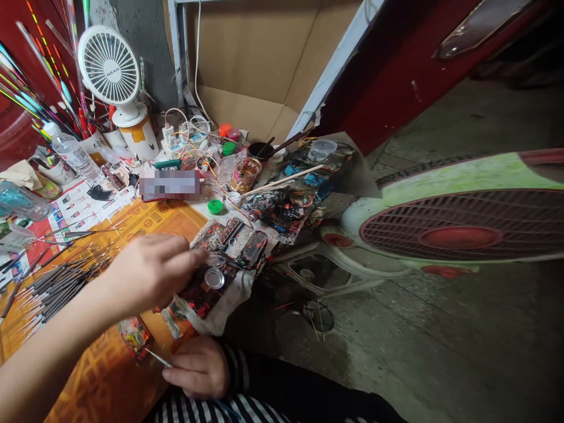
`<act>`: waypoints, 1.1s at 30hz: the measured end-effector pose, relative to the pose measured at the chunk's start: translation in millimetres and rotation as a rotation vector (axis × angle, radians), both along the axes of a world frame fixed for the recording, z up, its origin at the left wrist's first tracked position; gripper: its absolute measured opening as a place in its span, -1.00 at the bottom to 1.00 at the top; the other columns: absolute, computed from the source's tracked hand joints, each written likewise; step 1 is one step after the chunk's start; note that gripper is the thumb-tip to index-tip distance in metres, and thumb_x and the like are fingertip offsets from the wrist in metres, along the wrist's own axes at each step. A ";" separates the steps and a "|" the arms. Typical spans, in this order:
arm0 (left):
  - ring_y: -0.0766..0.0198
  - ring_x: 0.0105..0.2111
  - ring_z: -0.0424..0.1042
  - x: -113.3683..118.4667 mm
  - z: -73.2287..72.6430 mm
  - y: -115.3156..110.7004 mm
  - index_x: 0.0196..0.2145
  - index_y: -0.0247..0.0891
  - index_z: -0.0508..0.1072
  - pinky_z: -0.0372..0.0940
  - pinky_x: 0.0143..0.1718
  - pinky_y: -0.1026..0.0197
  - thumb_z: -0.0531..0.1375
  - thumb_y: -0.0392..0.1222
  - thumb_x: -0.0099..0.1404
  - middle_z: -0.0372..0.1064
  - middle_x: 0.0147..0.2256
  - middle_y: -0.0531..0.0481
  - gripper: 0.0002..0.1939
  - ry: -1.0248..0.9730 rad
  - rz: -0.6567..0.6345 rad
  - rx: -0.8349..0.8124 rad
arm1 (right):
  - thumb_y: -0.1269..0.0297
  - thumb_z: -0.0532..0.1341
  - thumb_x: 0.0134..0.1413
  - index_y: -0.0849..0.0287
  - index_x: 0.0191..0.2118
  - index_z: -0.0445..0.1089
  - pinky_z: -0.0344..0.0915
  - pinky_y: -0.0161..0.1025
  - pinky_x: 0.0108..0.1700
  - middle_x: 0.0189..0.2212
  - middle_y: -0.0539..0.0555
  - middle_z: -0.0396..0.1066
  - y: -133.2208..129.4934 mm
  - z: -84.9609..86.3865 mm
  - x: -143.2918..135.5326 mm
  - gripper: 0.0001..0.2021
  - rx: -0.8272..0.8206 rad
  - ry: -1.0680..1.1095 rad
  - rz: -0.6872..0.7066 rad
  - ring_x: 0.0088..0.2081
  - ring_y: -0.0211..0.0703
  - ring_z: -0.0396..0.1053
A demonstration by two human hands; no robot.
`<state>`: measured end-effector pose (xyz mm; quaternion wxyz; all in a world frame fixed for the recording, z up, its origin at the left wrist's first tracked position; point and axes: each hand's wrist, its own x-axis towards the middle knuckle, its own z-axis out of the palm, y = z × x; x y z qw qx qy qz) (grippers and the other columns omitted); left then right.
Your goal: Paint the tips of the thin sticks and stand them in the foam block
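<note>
My left hand [152, 271] reaches over the orange mat, its fingers curled together at the paint-smeared board [229, 282]. Whatever is pinched there, if anything, is hidden. Just beyond its fingertips is a small round metal tin [214, 278]. Low in the view, my right hand [198, 367] is closed on a thin pale stick [157, 357]. The stick's far end points at a paint-crusted block [134, 336] on the mat. Left of my forearm lies a bundle of slender dark floats [61, 288] with pale, pointed ends.
A small white fan [110, 67] stands at the back beside a water bottle [73, 150] and cups of colourful rods. Messy paint pots [245, 174] and wires line the table's far edge. A large green-rimmed fan [458, 229] stands on the floor at right.
</note>
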<state>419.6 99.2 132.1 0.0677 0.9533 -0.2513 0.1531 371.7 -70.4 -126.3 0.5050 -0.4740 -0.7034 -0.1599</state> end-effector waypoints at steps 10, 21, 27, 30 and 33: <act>0.23 -0.22 0.47 64.5 -9.6 80.4 -0.04 -0.24 0.54 0.36 -0.10 0.15 0.00 -0.18 0.37 0.53 -0.16 -0.12 -0.63 0.144 0.558 -0.096 | 0.33 0.22 0.13 0.28 -0.14 0.48 0.46 -0.36 -0.32 -0.24 0.12 0.48 2.4 7.7 1.7 -0.80 0.109 0.152 0.073 -0.35 -0.26 0.49; 0.24 -0.29 0.48 125.8 -16.5 89.5 0.15 -0.22 0.44 0.29 -0.13 0.21 -0.02 -0.27 0.40 0.57 -0.31 -0.04 -0.56 0.340 0.634 0.048 | 0.30 0.07 0.32 0.32 -0.15 0.52 0.46 -0.36 -0.31 -0.25 0.14 0.49 4.3 16.1 4.1 -0.71 0.169 0.184 0.079 -0.36 -0.25 0.48; 0.17 -0.19 0.52 147.9 -31.7 90.4 0.18 -0.16 0.42 0.31 -0.10 0.21 -0.01 -0.23 0.41 0.57 -0.18 -0.09 -0.55 0.344 0.611 0.183 | 0.26 0.02 0.40 0.32 -0.17 0.53 0.47 -0.36 -0.28 -0.26 0.13 0.50 3.5 22.1 8.8 -0.65 0.167 0.180 0.094 -0.35 -0.26 0.49; 0.17 -0.18 0.53 153.2 -36.3 89.7 0.18 -0.12 0.43 0.32 -0.07 0.21 -0.01 -0.23 0.39 0.56 -0.19 -0.07 -0.54 0.349 0.617 0.196 | 0.27 -0.04 0.44 0.43 -0.12 0.51 0.46 -0.34 -0.29 -0.28 0.15 0.50 3.7 27.4 10.8 -0.59 0.191 0.195 0.105 -0.36 -0.24 0.49; 0.19 -0.17 0.52 156.4 -40.1 89.4 0.17 -0.09 0.44 0.32 -0.06 0.21 -0.03 -0.23 0.40 0.55 -0.18 -0.06 -0.54 0.342 0.591 0.188 | 0.27 -0.05 0.45 0.46 -0.12 0.50 0.45 -0.33 -0.31 -0.31 0.15 0.50 5.0 31.0 11.2 -0.58 0.212 0.201 0.112 -0.37 -0.24 0.49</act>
